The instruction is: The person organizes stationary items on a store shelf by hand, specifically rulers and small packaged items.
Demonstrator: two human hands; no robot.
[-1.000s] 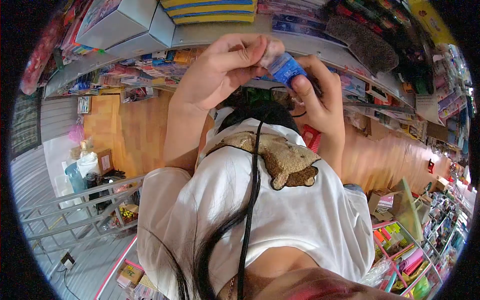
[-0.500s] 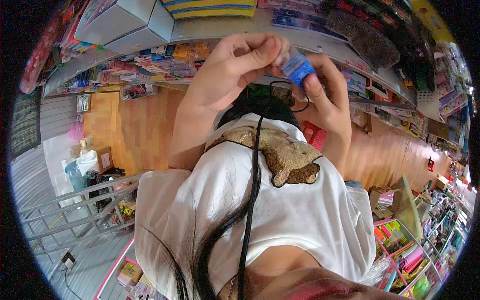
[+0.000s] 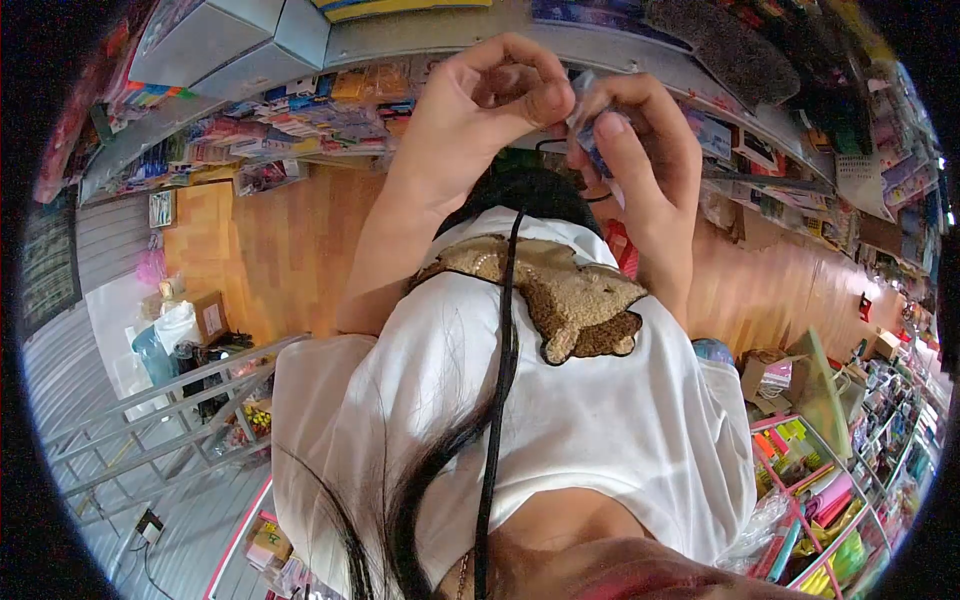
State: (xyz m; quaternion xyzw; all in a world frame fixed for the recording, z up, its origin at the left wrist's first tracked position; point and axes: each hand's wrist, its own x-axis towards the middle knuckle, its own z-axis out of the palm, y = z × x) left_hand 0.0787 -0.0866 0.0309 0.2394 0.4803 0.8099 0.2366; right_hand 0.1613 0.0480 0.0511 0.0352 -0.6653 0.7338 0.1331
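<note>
A small clear plastic packet with something blue in it (image 3: 588,132) is held up between my two hands, above the chest. My right hand (image 3: 650,140) grips it between thumb and curled fingers, which hide most of the blue part. Thumb and forefinger of my left hand (image 3: 490,105) are pinched together at the packet's upper left edge. A black cord (image 3: 508,330) hangs down over the white shirt (image 3: 450,420), which has a brown fuzzy patch.
Shelves packed with stationery (image 3: 310,115) run beyond my hands, with a white box (image 3: 235,45) at upper left. Wooden floor (image 3: 275,250) shows below them. A metal rack (image 3: 165,410) stands at left. A compartmented rack of colourful goods (image 3: 800,470) is at lower right.
Both hands have shifted slightly. The packet has turned in my right hand, and its blue part is now mostly covered by the fingers.
</note>
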